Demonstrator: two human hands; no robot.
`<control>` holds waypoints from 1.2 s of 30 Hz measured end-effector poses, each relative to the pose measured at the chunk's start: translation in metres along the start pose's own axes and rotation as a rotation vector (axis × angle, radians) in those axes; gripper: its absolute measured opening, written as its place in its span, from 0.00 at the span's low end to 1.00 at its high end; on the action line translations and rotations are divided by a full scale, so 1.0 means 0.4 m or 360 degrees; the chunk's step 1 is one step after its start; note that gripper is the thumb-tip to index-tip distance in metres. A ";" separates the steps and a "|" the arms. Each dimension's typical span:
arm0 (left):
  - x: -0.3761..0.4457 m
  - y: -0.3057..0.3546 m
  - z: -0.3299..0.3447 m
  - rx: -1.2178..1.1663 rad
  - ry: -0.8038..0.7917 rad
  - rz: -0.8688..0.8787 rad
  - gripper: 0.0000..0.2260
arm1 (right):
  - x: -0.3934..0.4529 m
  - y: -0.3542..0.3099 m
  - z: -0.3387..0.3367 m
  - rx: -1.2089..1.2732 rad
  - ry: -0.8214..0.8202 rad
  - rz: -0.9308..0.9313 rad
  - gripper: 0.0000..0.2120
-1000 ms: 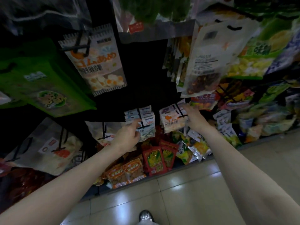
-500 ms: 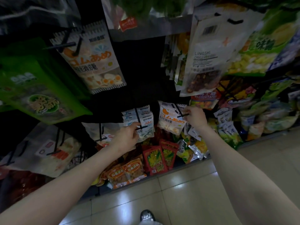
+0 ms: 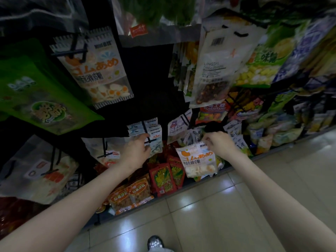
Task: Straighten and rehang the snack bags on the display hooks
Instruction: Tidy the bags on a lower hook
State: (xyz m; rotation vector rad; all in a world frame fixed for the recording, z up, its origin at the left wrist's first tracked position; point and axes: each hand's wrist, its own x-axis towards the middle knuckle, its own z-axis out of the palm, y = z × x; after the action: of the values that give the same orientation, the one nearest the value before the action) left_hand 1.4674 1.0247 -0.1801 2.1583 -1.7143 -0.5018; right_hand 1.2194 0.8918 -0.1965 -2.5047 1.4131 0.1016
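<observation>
Lifted clear of its hook now, white orange-print gummy bag (image 3: 197, 160) pinched at the top by right hand (image 3: 219, 143), left hand (image 3: 137, 151) gripping pale hanging packets (image 3: 151, 135), rehanging yet to come.

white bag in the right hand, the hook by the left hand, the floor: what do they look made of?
White snack bag, pinched at its top by the right hand: thin plastic film, likely; serrated top edge, clear window, slight sheen.
Display hook by the left hand: thin dark rod, probably coated metal wire; too dim to confirm.
Floor: glossy tile; grout lines, lamp reflections.
</observation>
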 end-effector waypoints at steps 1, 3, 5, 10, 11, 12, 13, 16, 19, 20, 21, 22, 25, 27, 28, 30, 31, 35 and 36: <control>-0.003 0.009 0.000 -0.0038 0.0032 0.0054 0.20 | -0.011 -0.004 -0.013 0.0001 0.0031 -0.0026 0.10; -0.005 0.028 0.002 -0.0140 -0.0033 0.0189 0.23 | -0.027 -0.022 -0.052 0.0024 0.0109 -0.0111 0.09; -0.009 0.052 -0.002 -0.0326 -0.0214 0.0276 0.26 | -0.034 -0.052 -0.104 0.0121 0.0189 -0.0213 0.07; -0.011 0.099 -0.082 -0.1058 -0.0046 0.0189 0.05 | -0.029 -0.149 -0.247 0.0651 0.0268 -0.0423 0.03; -0.008 0.097 -0.115 -0.1123 0.0044 0.0189 0.04 | -0.024 -0.172 -0.269 0.0748 0.0305 -0.0426 0.03; -0.006 0.093 -0.150 -0.1180 0.0106 0.0188 0.03 | -0.016 -0.197 -0.288 0.0823 0.0365 -0.0426 0.03; -0.008 0.088 -0.187 -0.1236 0.0156 0.0176 0.04 | -0.008 -0.224 -0.306 0.0877 0.0437 -0.0430 0.03; -0.017 0.065 -0.270 -0.1449 0.0272 0.0057 0.03 | 0.014 -0.300 -0.352 0.1056 0.0616 -0.0445 0.02; -0.029 0.038 -0.316 -0.1679 0.0337 -0.0176 0.06 | 0.031 -0.357 -0.373 0.1386 0.0573 -0.0337 0.10; -0.033 0.033 -0.330 -0.1745 0.0359 -0.0231 0.07 | 0.036 -0.374 -0.369 0.1586 0.0426 -0.0283 0.12; -0.038 0.030 -0.343 -0.1790 0.0380 -0.0267 0.07 | 0.037 -0.392 -0.360 0.1762 0.0253 -0.0238 0.11; -0.043 0.028 -0.353 -0.1799 0.0400 -0.0288 0.07 | 0.040 -0.408 -0.346 0.1887 0.0108 -0.0201 0.08; -0.057 0.024 -0.378 -0.1726 0.0424 -0.0336 0.05 | 0.047 -0.439 -0.308 0.2126 -0.0069 -0.0142 0.05; -0.063 0.015 -0.392 -0.1692 0.0372 -0.0332 0.06 | 0.053 -0.440 -0.295 0.2257 -0.0126 -0.0137 0.04; -0.067 0.009 -0.397 -0.1702 0.0325 -0.0305 0.06 | 0.056 -0.436 -0.292 0.2308 -0.0155 -0.0133 0.04; -0.078 0.004 -0.405 -0.1775 0.0219 -0.0215 0.07 | 0.059 -0.425 -0.289 0.2381 -0.0202 -0.0134 0.05; -0.083 0.003 -0.407 -0.1802 0.0176 -0.0169 0.07 | 0.057 -0.421 -0.289 0.2409 -0.0220 -0.0150 0.06; -0.095 0.000 -0.408 -0.1835 0.0216 -0.0165 0.08 | 0.046 -0.404 -0.304 0.2469 -0.0155 -0.0150 0.06; -0.096 -0.005 -0.409 -0.1863 0.0281 -0.0236 0.08 | 0.044 -0.393 -0.313 0.2485 -0.0086 -0.0119 0.06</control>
State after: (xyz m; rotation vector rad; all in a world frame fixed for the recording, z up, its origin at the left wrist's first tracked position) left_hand 1.5383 1.0697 -0.0343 1.3736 -0.7768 -0.9916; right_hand 1.3537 0.9218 -0.0488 -1.1861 0.7483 -0.6674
